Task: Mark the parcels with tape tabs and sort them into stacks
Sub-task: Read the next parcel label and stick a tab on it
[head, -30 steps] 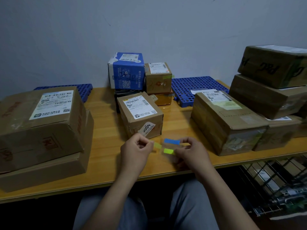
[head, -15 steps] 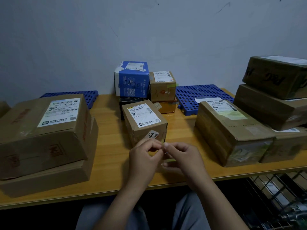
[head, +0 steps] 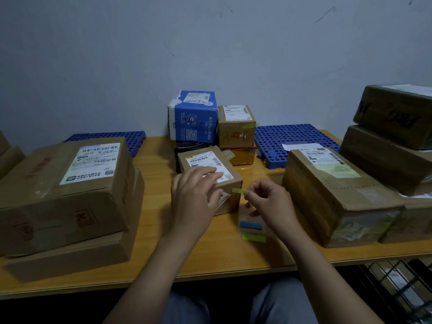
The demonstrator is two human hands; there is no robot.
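1. pinching a small yellow-green tape tab [head: 238, 190], the right hand [head: 268, 202] holds it at 3 o'clock of the small brown cardboard parcel [head: 203, 159].
2. left hand [head: 194, 190] rests, fingers spread, on the parcel top.
3. tab seems flimsy, sticky: grip one end.

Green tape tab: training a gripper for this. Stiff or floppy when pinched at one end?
The green tape tab juts out level from the right hand pinching it, so probably holds shape. Thin, so likely almost weightless.
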